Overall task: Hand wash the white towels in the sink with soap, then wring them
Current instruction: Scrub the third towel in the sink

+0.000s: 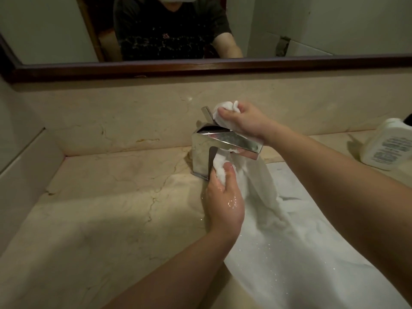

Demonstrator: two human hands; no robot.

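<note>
A wet white towel (pixel 265 192) hangs stretched above the white sink (pixel 312 253), its lower part trailing into the basin. My right hand (pixel 245 121) grips the towel's upper end, raised just above the chrome faucet (pixel 223 141). My left hand (pixel 225 197), wet and shiny, grips the twisted towel lower down, right beside the faucet's base. The stretch of towel between my hands passes behind the faucet spout and is partly hidden by it.
A white plastic bottle (pixel 388 146) with a printed label stands on the beige marble counter (pixel 100 197) at the right. A marble backsplash and a dark-framed mirror (pixel 200 68) rise behind the faucet. A side wall closes the counter on the left.
</note>
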